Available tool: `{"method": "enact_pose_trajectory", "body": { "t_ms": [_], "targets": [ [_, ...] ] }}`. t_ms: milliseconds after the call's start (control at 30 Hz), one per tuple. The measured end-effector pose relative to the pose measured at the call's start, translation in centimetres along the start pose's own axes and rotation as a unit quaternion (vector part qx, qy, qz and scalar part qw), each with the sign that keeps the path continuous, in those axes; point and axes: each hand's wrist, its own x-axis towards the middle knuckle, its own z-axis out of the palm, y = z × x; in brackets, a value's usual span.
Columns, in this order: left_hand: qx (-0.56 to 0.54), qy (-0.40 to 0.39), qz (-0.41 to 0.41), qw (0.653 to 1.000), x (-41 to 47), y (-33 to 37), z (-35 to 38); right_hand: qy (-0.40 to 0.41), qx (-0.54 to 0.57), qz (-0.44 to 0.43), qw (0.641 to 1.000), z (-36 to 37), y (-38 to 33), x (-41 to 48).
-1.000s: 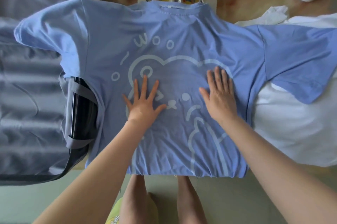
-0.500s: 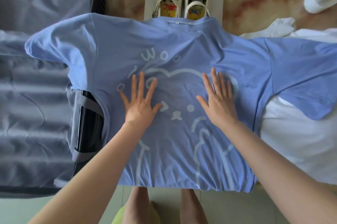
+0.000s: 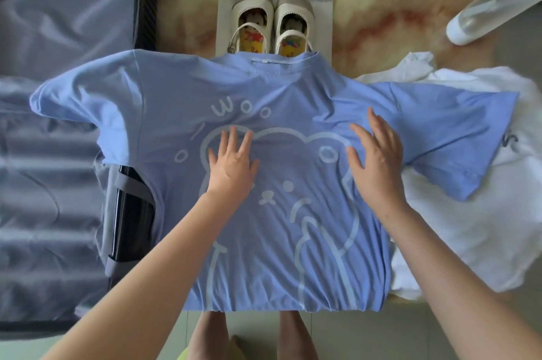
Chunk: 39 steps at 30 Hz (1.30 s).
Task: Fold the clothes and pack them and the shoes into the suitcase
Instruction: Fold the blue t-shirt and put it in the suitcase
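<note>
Marbled surface (image 3: pixel 396 8): left hand (image 3: pixel 231 167) and right hand (image 3: pixel 378 163) flat on blue T-shirt (image 3: pixel 293 257).

The T-shirt (image 3: pixel 278 257) lies spread on the table (image 3: pixel 381 8); suitcase (image 3: pixel 58 183) left, under one sleeve; shoes (image 3: pixel 293 8) behind the collar; another garment (image 3: pixel 469 227), perhaps a shirt, right.

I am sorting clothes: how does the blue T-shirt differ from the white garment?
The blue T-shirt lies spread flat; the white garment lies rumpled. The blue T-shirt bears a large pale print; the white garment looks mostly plain. The blue T-shirt partly overlaps the white garment. Neither is folded.
</note>
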Motion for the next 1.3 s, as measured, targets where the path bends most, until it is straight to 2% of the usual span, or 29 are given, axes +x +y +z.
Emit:
{"method": "enact_pose_trajectory", "body": {
  "t_ms": [167, 267, 333, 533, 733, 900, 1033, 1167, 1233, 1300],
  "targets": [
    [-0.058, -0.018, 0.024, 0.998, -0.3, 4.0, -1.7, 0.101, -0.057, 0.12, 0.986, -6.4, 3.2, 1.0],
    [-0.121, -0.007, 0.069, 0.99, -0.7, 7.5, -2.0, 0.132, -0.066, 0.209, 0.967, -10.4, 5.5, 1.8],
    [-0.155, 0.023, 0.115, 0.981, -1.1, 10.1, -1.7, 0.124, -0.081, 0.245, 0.958, -12.3, 6.9, 2.4],
    [-0.256, 0.024, 0.217, 0.942, -3.7, 19.0, 0.8, 0.031, -0.107, 0.254, 0.961, -14.2, 11.2, 5.2],
    [-0.281, 0.036, 0.226, 0.932, -4.6, 24.8, 3.3, 0.004, -0.076, 0.315, 0.946, -13.5, 13.5, 7.2],
    [-0.234, 0.045, 0.206, 0.949, -4.5, 27.5, 3.8, -0.037, -0.055, 0.334, 0.94, -13.1, 14.5, 7.6],
    [-0.216, 0.067, 0.181, 0.957, -4.4, 28.1, 4.5, -0.019, -0.038, 0.32, 0.946, -12.9, 14.2, 7.5],
    [-0.206, 0.107, 0.189, 0.954, -4.9, 28.3, 4.8, 0.038, 0.043, 0.296, 0.953, -13.4, 14.0, 7.6],
    [-0.236, 0.109, 0.181, 0.949, -5.0, 28.2, 4.6, 0.039, 0.085, 0.299, 0.95, -13.7, 13.5, 7.9],
    [-0.315, 0.107, 0.14, 0.933, -5.3, 27.7, 4.2, 0.037, 0.101, 0.286, 0.952, -14.0, 12.7, 8.3]
  ]
}}
